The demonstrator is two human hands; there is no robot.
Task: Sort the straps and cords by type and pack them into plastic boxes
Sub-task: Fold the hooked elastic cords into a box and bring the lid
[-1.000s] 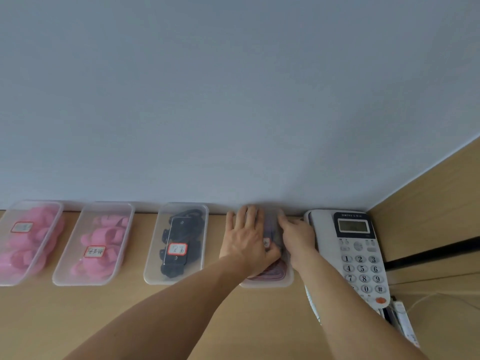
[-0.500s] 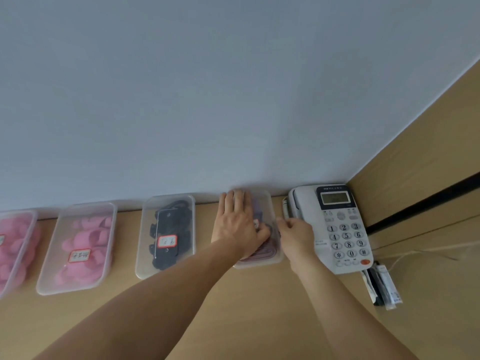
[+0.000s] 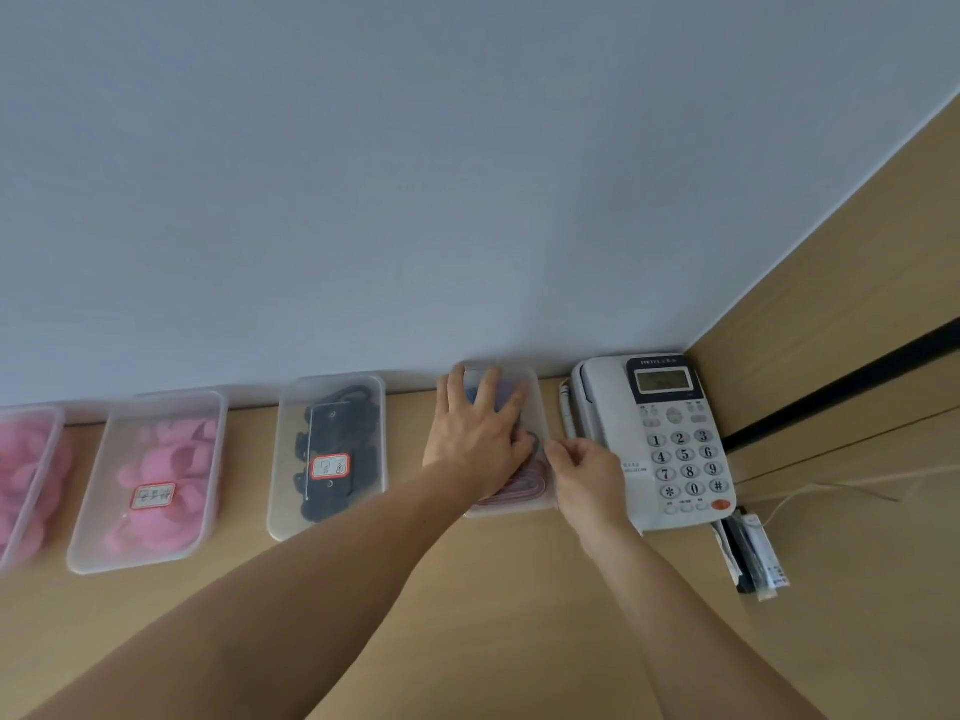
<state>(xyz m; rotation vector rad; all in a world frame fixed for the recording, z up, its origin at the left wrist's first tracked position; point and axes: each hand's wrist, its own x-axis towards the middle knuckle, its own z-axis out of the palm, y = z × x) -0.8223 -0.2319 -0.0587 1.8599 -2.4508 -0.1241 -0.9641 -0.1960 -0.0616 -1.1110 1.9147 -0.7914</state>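
Note:
Four clear lidded plastic boxes stand in a row against the wall. Two hold pink straps (image 3: 156,459), (image 3: 21,475), and one holds black straps (image 3: 332,439) with a red-framed label. The fourth box (image 3: 535,402) holds coiled red and dark cords (image 3: 527,483). My left hand (image 3: 475,439) lies flat on this box's lid with its fingers spread. My right hand (image 3: 584,472) has curled fingers pinching the middle of the box's right rim. Most of the box's contents are hidden under my hands.
A white desk phone (image 3: 670,439) stands close to the right of the cord box, in the corner by a wooden side panel (image 3: 831,324). Small packets (image 3: 750,556) lie in front of the phone, and a thin white cable (image 3: 831,488) runs off to the right. The wooden desk (image 3: 493,589) extends towards me.
My right hand has slid from the box's far right corner back along its right rim. My left hand stays pressed on the lid. The view has shifted a little.

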